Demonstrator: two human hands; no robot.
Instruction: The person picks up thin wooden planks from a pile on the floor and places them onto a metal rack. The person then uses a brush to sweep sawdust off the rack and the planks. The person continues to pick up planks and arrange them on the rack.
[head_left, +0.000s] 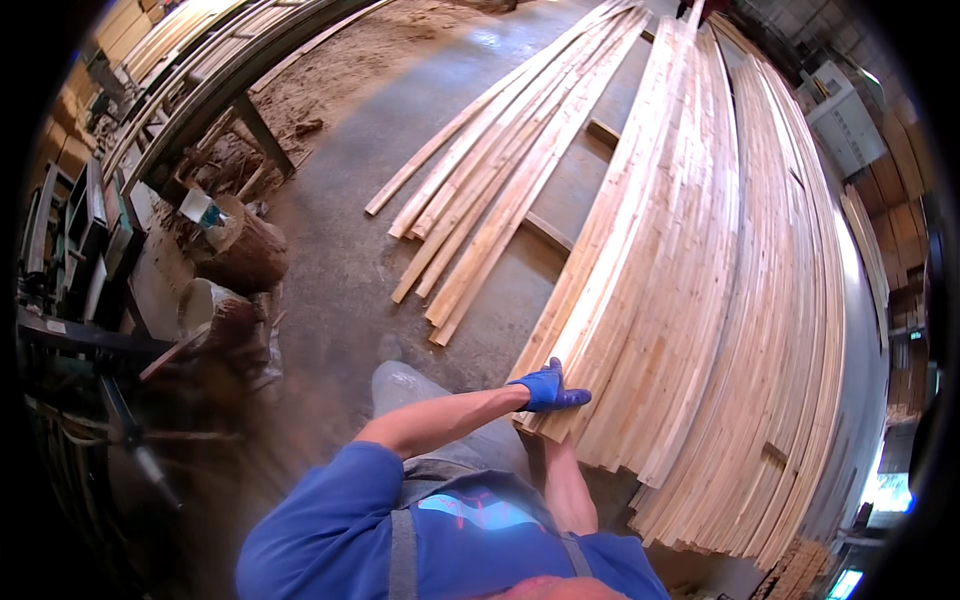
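Note:
My left hand (552,388), in a blue glove, rests on top of the near end of a long pale wooden board (575,345) at the left edge of a wide layer of boards. Its fingers stretch to the right and the thumb points up and away. My right forearm (568,490) reaches up to the same board ends. There the right hand passes out of sight beneath the wood, so its fingers are hidden. More boards (655,380) lie side by side just right of my left hand, their near ends uneven.
Several loose boards (500,190) fan out at the left across wooden crosspieces (548,232). A further wide layer of boards (770,400) lies at the right. Log pieces (240,245) and a metal frame (250,130) stand at the left. Someone is partly visible at the far end.

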